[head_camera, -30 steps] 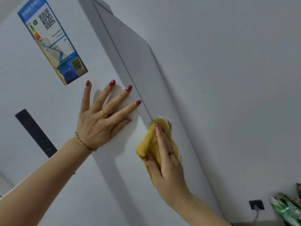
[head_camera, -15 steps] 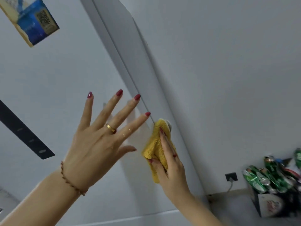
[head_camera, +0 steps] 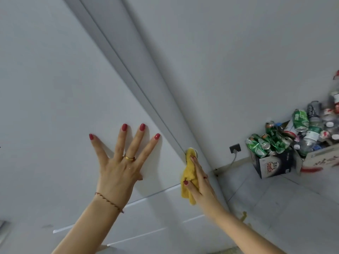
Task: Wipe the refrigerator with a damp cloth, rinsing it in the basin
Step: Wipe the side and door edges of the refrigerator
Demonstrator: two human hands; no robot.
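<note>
Against the white refrigerator [head_camera: 55,99], which fills the view from nine o'clock across to the centre, we see the left hand [head_camera: 120,167] laid flat on the door front, its fingers straight and spread wide apart, holding nothing. A gold ring sits on one finger and a thin red bracelet [head_camera: 110,200] circles the wrist. Toward three o'clock of that hand, the right hand [head_camera: 199,177] presses a yellow cloth [head_camera: 189,176] onto the refrigerator's corner edge, where the door front meets the grey side panel; the fingers lie straight and close together over the cloth, while the thumb appears to hook its near edge, and the cloth's loose end hangs toward six o'clock below the palm. At about three o'clock in the view, well apart from the hands, a dark cardboard box [head_camera: 273,165] heaped with green cans [head_camera: 260,143] stands on the tiled floor beside a wall socket [head_camera: 235,148] with a cable plugged in.
</note>
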